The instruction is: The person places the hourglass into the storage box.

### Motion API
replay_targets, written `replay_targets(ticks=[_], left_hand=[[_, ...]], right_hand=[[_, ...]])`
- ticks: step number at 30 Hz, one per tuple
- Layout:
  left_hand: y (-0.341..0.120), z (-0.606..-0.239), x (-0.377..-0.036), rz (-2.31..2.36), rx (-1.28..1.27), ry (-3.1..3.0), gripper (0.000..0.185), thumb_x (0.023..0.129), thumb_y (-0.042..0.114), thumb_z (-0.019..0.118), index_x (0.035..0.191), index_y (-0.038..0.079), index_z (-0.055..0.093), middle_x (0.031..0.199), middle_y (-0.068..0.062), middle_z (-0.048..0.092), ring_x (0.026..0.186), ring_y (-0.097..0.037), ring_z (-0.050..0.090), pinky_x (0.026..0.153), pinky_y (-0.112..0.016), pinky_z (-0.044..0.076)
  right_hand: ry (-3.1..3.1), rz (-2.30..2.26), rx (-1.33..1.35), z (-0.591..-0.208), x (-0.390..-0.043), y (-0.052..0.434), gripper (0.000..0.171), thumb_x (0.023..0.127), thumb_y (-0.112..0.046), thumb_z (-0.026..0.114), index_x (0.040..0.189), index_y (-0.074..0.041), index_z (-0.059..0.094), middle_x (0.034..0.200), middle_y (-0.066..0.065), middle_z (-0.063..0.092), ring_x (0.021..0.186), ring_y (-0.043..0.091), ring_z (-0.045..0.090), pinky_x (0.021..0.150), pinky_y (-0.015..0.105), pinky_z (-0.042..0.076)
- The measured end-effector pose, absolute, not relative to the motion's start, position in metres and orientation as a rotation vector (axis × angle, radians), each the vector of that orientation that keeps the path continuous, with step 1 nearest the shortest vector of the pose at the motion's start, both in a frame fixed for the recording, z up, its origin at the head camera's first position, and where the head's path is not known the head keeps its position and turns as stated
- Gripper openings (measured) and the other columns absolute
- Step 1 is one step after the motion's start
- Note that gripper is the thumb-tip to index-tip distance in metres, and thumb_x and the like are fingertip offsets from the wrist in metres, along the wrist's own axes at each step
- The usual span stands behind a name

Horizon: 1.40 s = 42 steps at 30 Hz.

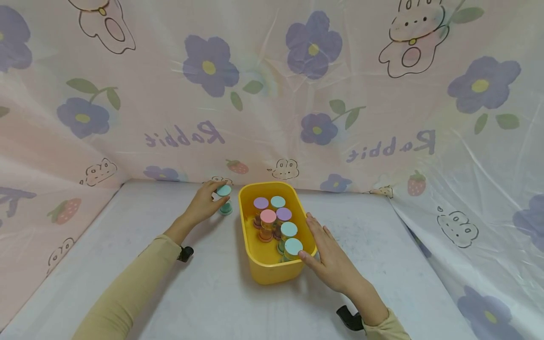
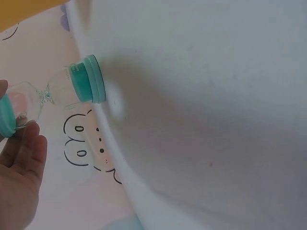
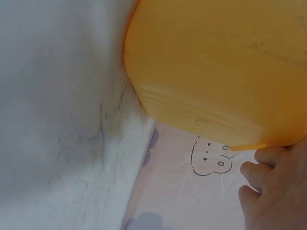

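Note:
My left hand (image 1: pixel 203 202) pinches a small sand timer (image 1: pixel 225 208) by its upper teal cap, to the left of a yellow bin (image 1: pixel 272 274). In the left wrist view the timer (image 2: pixel 60 88) shows a clear waisted body, with its lower cap right at the white tabletop. Thumb and fingers partly cover the upper cap there. My right hand (image 1: pixel 335 264) rests along the bin's right rim, fingers mostly straight, its thumb near a teal-capped timer (image 1: pixel 293 246) in the front corner. Other timers in the bin have pink (image 1: pixel 268 216), purple (image 1: pixel 261 203) and teal caps.
The white tabletop (image 1: pixel 204 293) runs back to a printed cloth (image 1: pixel 263 118) that rises behind and at both sides. Black straps or mounts sit at the left wrist (image 1: pixel 185 254) and right wrist (image 1: pixel 349 318).

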<state>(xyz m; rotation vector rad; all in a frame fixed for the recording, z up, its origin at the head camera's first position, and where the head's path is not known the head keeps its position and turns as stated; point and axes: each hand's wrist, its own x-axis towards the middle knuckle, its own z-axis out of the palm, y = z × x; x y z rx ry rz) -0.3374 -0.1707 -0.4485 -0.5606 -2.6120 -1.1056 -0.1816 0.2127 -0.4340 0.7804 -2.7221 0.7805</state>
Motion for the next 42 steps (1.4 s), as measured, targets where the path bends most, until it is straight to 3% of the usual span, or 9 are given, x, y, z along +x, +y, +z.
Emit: replay_targets(ticks=[8, 27, 35, 42], left_hand=[[-0.172, -0.446, -0.33, -1.109, -0.56, -2.591, 0.054, 0.1, 0.018, 0.072, 0.147, -0.001, 0.054, 0.139, -0.021, 0.056, 0.12, -0.035, 0.057, 0.095, -0.052, 0.055], [-0.176, -0.416, -0.308, -1.103, -0.574, -2.47, 0.053, 0.097, 0.015, 0.076, 0.144, 0.001, 0.058, 0.133, -0.021, 0.059, 0.107, -0.033, 0.058, 0.088, -0.053, 0.054], [-0.173, -0.4, -0.296, -1.091, -0.629, -2.371, 0.052, 0.095, 0.01, 0.078, 0.142, -0.001, 0.06, 0.13, -0.019, 0.06, 0.102, -0.031, 0.057, 0.081, -0.042, 0.049], [-0.17, -0.387, -0.286, -1.075, -0.688, -2.267, 0.05, 0.092, 0.007, 0.08, 0.138, -0.002, 0.062, 0.126, -0.019, 0.061, 0.098, -0.034, 0.057, 0.077, -0.046, 0.05]], right_hand=[[-2.715, 0.794, 0.779, -0.434, -0.181, 0.213, 0.082, 0.105, -0.038, 0.061, 0.167, -0.011, 0.015, 0.174, 0.003, 0.016, 0.159, 0.024, 0.02, 0.128, 0.028, 0.001], [-2.709, 0.789, 0.788, -0.434, -0.181, 0.212, 0.082, 0.105, -0.039, 0.06, 0.167, -0.01, 0.016, 0.174, 0.005, 0.017, 0.158, 0.024, 0.021, 0.128, 0.028, 0.002], [-2.712, 0.791, 0.788, -0.434, -0.18, 0.212, 0.082, 0.105, -0.04, 0.06, 0.167, -0.011, 0.015, 0.174, 0.002, 0.015, 0.159, 0.023, 0.02, 0.128, 0.028, 0.002], [-2.711, 0.795, 0.786, -0.434, -0.18, 0.212, 0.082, 0.105, -0.04, 0.06, 0.168, -0.011, 0.015, 0.174, 0.002, 0.015, 0.159, 0.023, 0.02, 0.128, 0.028, 0.002]])
